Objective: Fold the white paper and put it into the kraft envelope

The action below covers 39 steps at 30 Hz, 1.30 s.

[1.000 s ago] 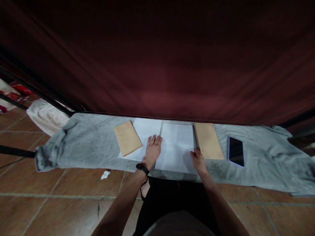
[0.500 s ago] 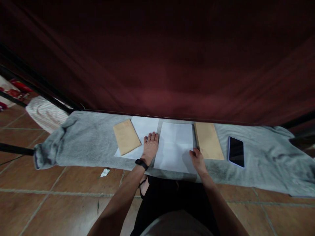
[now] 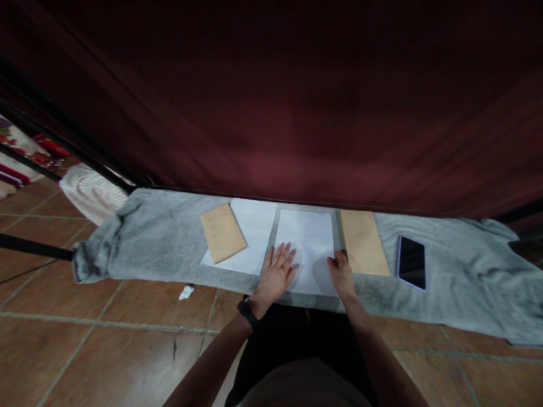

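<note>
A creased white sheet of paper (image 3: 311,237) lies flat in the middle of the grey cloth. My left hand (image 3: 278,271), wearing a dark wristband, rests on its lower left part with fingers spread. At the sheet's right edge my right hand (image 3: 341,274) is closed, thumb over the paper and fingers curled at the edge. Just right of that hand is a long tan envelope (image 3: 367,246). To the left, a smaller tan envelope (image 3: 223,234) partly covers another white sheet (image 3: 257,226).
The grey cloth (image 3: 156,237) covers a long, narrow surface. A phone (image 3: 411,263) with a purple edge lies on its right part. Behind hangs a dark red curtain (image 3: 288,124). Black bars (image 3: 36,247) stand at left. A white scrap (image 3: 185,292) lies on the tiled floor (image 3: 127,362).
My left hand has moved right, from beside the middle sheet onto its lower left part, fingers spreading wider. My right hand stays at the right edge. The view has shifted slightly.
</note>
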Tool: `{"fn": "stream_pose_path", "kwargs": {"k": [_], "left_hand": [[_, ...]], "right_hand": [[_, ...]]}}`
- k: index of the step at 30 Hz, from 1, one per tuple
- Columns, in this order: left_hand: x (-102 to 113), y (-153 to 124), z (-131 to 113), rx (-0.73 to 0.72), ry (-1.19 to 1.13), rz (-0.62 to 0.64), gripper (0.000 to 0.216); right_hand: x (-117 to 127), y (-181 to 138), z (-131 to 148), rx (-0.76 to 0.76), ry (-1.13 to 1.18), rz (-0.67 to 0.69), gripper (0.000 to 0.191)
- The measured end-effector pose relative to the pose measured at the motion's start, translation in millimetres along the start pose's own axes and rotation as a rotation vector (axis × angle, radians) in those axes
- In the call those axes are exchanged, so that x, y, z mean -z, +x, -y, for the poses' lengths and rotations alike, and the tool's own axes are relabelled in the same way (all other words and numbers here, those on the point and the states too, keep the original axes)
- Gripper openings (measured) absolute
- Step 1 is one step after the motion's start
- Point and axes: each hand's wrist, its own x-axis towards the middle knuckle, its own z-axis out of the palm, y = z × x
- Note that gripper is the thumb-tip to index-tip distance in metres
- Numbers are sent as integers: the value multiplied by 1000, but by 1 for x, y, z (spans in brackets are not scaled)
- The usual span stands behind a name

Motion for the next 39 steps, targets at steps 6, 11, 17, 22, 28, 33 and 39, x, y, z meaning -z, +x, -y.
{"fn": "stream_pose_path", "kwargs": {"k": [6, 11, 17, 22, 28, 33, 39], "left_hand": [[-3, -19, -21, -141, -24, 85, 60], [-4, -19, -20, -140, -10, 102, 65], [-7, -18, -22, -133, -19, 103, 65], [-7, -16, -19, -140, -21, 108, 65], [-4, -15, -18, -155, -9, 85, 65], [-1, -16, -16, -191, -12, 110, 72], [0, -15, -16, -170, -7, 107, 68]], "right_hand": [[-2, -1, -3, -2, -24, -35, 42], [0, -13, 1, 187, -129, -67, 44], [3, -29, 5, 358, -278, -82, 46], [2, -33, 3, 415, -295, -48, 46], [3, -28, -5, 349, -167, -67, 42], [5, -20, -7, 305, -110, -35, 36], [3, -19, -7, 280, -83, -33, 38]]}}
